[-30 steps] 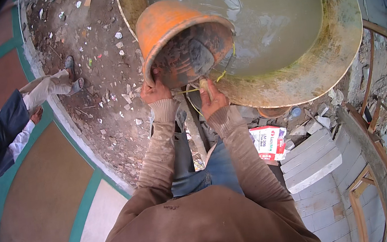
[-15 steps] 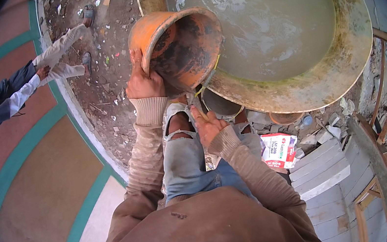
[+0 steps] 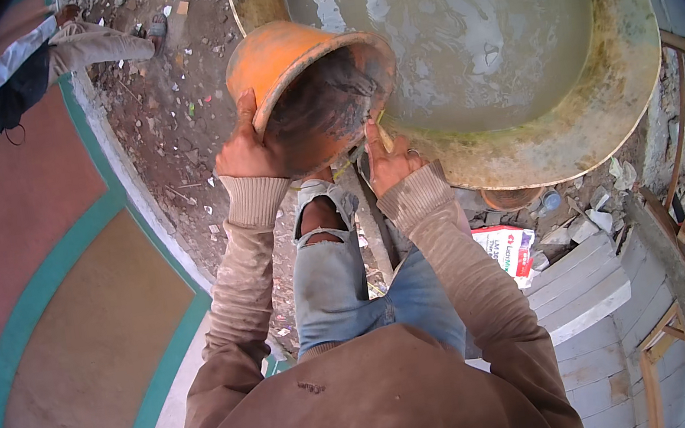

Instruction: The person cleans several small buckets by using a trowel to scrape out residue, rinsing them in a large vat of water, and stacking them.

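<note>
My left hand (image 3: 249, 150) grips the rim of an orange bucket (image 3: 275, 48) on its left side, thumb on the outer wall. The bucket is tilted, its mouth turned toward me and to the right, with dark grey residue inside. My right hand (image 3: 390, 162) is closed at the bucket's lower right rim, around a small tool with a yellowish handle (image 3: 385, 133). The tool's working end is too unclear to name. Just beyond stands a large round basin (image 3: 518, 156) of murky grey water.
A person (image 3: 17, 80) is on the left. Rubble covers the ground (image 3: 166, 142) beside a painted pavement (image 3: 68, 314). To the right are a white and red bag (image 3: 505, 252), pale stacked slabs (image 3: 580, 286) and wooden boards (image 3: 677, 289).
My right hand has moved up and right, from below the bucket to its rim. The person at left has moved farther up the view. The yellow container in the basin has left the view.
</note>
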Demonstrator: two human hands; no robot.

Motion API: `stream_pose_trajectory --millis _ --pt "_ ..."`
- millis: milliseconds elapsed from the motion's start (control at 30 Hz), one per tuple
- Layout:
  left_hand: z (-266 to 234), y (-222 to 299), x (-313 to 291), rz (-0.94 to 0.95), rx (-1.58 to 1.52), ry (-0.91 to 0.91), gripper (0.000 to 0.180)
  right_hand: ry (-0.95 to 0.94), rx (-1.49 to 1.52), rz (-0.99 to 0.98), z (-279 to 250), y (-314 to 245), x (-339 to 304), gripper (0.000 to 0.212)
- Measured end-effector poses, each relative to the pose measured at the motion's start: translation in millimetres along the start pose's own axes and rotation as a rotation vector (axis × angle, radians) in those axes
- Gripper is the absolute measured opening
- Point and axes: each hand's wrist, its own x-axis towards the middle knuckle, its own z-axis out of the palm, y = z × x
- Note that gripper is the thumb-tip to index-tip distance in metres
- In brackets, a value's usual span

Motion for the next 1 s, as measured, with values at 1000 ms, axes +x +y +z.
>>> stream_pose_trajectory --millis 1000 --pt "-32 81 84 0.542 0.458 -0.353 0.035 -0.113 0.672 0.050 42 -59 -12 0.040"
